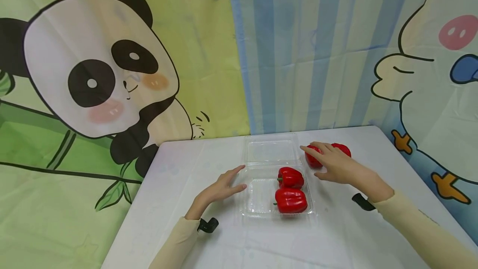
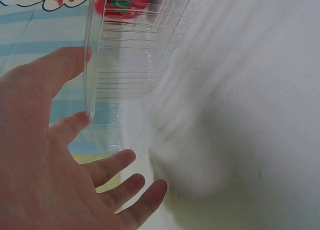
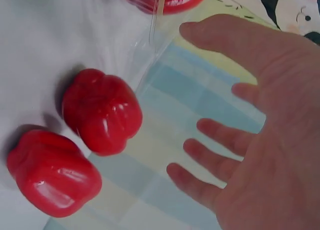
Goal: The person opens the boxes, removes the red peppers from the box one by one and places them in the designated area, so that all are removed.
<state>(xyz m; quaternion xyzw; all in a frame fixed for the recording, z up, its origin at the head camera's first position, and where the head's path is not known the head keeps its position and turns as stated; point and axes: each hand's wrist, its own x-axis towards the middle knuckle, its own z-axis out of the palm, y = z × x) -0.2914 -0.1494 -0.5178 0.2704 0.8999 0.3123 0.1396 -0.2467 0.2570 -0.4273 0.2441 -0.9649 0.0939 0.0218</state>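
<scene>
A clear plastic clamshell box (image 1: pixel 261 209) lies on the table with its lid folded back. Two red bell peppers sit in its right half, a farther pepper (image 1: pixel 290 177) and a nearer pepper (image 1: pixel 291 201). My left hand (image 1: pixel 221 187) is at the box's left rim, thumb and forefinger touching or almost touching it, fingers spread. Over two more red peppers to the right of the box hovers my right hand (image 1: pixel 336 164), fingers extended, nothing in it. In the right wrist view one loose pepper (image 3: pixel 102 112) lies beside the other pepper (image 3: pixel 54 174), both apart from the fingers.
The white table (image 1: pixel 179 169) runs back to a hanging cloth with a panda (image 1: pixel 101 69) and blue stripes. The box lid (image 1: pixel 271 151) lies flat toward the back. Dark wrist straps (image 1: pixel 209 225) sit on both arms.
</scene>
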